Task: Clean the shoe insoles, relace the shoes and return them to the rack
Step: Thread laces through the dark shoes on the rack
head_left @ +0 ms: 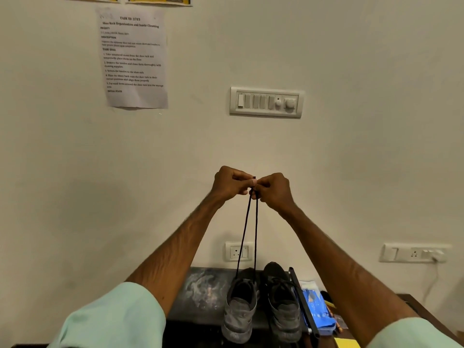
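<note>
The wall (pixel 351 159) is a flat cream; the sheet (pixel 134 59) taped to it is white with black print; the posters (pixel 158 0) above are edged in yellow; the switch plate (pixel 266 102) is off-white; the lace (pixel 256 227) is black; the left shoe (pixel 239 310) and the right shoe (pixel 283 307) are grey; the rack top (pixel 203 290) is dark with cloudy grey marbling; the sleeve (pixel 113 320) is pale mint; the packet (pixel 317 310) is bright blue; the pad (pixel 347 344) is yellow.

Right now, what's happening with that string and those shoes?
A person is working on a shoe's lace. The left hand and right hand meet up in front of the wall, both pinching a dark shoelace. Its two strands run down to a grey shoe, which stands on the dark rack top beside the other grey shoe. A blue packet lies next to them.
</note>
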